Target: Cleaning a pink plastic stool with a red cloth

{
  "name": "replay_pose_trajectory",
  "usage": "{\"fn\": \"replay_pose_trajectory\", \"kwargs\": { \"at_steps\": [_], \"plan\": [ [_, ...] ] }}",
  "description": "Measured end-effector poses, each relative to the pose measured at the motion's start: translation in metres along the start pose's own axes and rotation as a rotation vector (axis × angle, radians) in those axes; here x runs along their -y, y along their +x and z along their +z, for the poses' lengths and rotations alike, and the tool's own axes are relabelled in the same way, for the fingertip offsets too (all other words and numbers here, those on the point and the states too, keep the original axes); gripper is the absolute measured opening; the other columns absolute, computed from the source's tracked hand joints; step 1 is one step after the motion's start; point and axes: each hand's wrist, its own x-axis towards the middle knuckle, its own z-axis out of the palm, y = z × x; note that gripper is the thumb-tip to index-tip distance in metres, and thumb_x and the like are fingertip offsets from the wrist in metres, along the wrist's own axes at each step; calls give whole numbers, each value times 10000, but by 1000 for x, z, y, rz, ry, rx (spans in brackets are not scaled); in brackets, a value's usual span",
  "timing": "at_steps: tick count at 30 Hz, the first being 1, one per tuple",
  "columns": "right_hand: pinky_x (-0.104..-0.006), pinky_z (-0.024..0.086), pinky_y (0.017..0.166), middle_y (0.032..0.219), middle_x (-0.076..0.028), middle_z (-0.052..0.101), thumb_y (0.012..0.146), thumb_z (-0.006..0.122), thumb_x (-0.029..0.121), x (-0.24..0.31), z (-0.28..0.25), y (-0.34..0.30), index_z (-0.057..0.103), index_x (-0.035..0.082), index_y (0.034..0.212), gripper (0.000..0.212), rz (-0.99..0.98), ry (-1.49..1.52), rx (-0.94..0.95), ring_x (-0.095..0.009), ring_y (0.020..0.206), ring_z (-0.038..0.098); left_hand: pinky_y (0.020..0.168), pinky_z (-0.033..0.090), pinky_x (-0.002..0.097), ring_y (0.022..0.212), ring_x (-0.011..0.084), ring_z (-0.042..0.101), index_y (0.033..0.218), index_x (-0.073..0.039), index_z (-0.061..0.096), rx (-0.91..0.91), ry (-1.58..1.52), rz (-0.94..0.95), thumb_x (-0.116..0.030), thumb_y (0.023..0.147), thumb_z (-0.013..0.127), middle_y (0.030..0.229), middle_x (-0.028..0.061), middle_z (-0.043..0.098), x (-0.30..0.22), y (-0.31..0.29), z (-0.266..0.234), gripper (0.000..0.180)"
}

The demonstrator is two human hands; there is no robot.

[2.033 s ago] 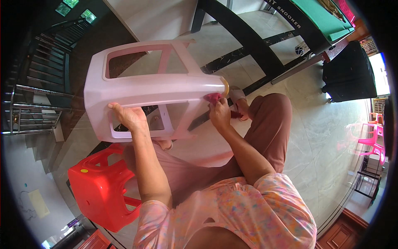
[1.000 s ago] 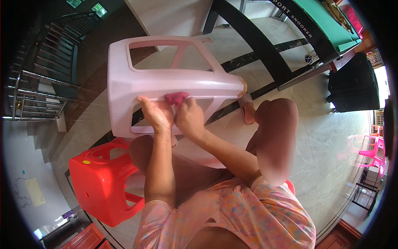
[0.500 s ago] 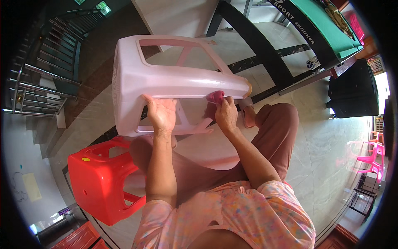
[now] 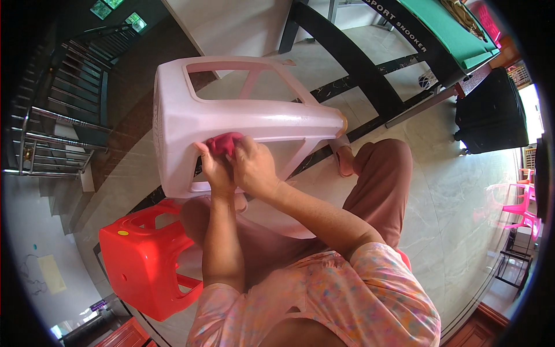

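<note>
A pale pink plastic stool (image 4: 243, 115) lies on its side in front of me, its seat to the left and its legs to the right. My right hand (image 4: 255, 168) is closed on a crumpled dark-pink cloth (image 4: 224, 143), pressed to the lower edge of the stool's upper leg near the seat. Close beside it, my left hand (image 4: 217, 172) holds that same edge from below. Its thumb sticks out to the left; the cloth and the stool hide most of its other fingers.
A red plastic stool (image 4: 147, 269) lies at my left knee. Beyond the pink stool stands a green-topped snooker table (image 4: 459, 34) with black legs. A black suitcase (image 4: 491, 115) is at the right, pink chairs (image 4: 517, 208) farther off. Metal stair railings (image 4: 63, 110) rise at left.
My right hand has moved left along the stool's leg with the cloth, from near the foot end to beside my left hand. The left hand has stayed near the same edge.
</note>
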Motion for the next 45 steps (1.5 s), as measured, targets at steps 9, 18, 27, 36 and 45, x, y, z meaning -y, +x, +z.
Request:
{"fn": "replay_pose_trajectory", "kwargs": {
  "at_steps": [9, 18, 27, 36, 45],
  "plan": [
    [-411, 469, 599, 762, -131, 525, 685, 601, 121, -80, -30, -42, 585, 39, 732, 96, 267, -300, 213, -329, 660, 560, 1030, 199, 521, 1268, 335, 262, 1355, -41, 209, -85, 101, 79, -570, 857, 358, 1389, 144, 263, -8, 6, 20, 742],
    [-350, 484, 578, 616, -155, 589, 809, 530, 198, -140, -84, -42, 611, -14, 823, 228, 863, -143, 27, -242, 564, 586, 1035, 138, 567, 1314, 308, 176, 1387, -114, 138, -72, 172, 149, -599, 857, 317, 1433, 105, 167, -10, 9, 17, 740],
    [-322, 501, 639, 874, -91, 555, 850, 511, 255, -94, -131, 13, 497, -16, 1052, 339, 1203, 1043, -242, -196, 727, 562, 1018, 194, 561, 1303, 316, 198, 1387, -139, 145, -118, 182, 176, -630, 823, 360, 1429, 103, 182, -13, 9, 6, 778],
    [-370, 398, 914, 1097, -129, 551, 670, 517, 115, -75, -128, 20, 442, -25, 1209, 562, 838, 1770, 130, -227, 989, 531, 972, 307, 487, 1215, 295, 351, 1354, -108, 227, -132, 239, 161, -684, 799, 334, 1350, 116, 329, -10, 7, 16, 808],
    [-351, 423, 869, 1107, -113, 502, 603, 491, -36, -57, -130, 9, 553, 28, 1114, 519, 844, 1568, 227, -265, 1000, 510, 958, 310, 491, 1205, 291, 355, 1343, -74, 231, -168, 244, 175, -691, 795, 338, 1340, 124, 330, -8, 8, 16, 832]
  ]
}}
